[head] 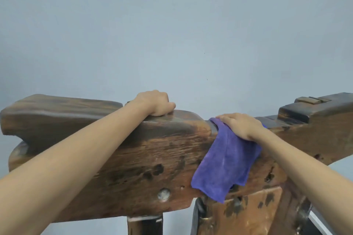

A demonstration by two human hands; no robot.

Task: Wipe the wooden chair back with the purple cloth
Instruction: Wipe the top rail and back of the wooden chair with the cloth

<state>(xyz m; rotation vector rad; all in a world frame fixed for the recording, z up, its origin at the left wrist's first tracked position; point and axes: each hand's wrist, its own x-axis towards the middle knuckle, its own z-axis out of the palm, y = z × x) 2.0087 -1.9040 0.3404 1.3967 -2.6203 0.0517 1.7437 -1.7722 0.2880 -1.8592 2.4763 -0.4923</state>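
Observation:
The wooden chair back [133,158] is a thick, dark, rough-grained beam that runs across the whole view. My left hand [155,104] grips its top edge left of centre, fingers curled over the far side. The purple cloth [225,160] is draped over the top edge at a dip in the beam and hangs down the near face. My right hand [241,125] lies flat on top of the cloth and presses it onto the wood, fingers pointing left.
A plain pale blue-grey wall [172,24] stands close behind the chair. A raised notched block [298,112] sits on the beam's right end. Below, dark uprights [145,224] and a worn brown panel [248,213] support the beam.

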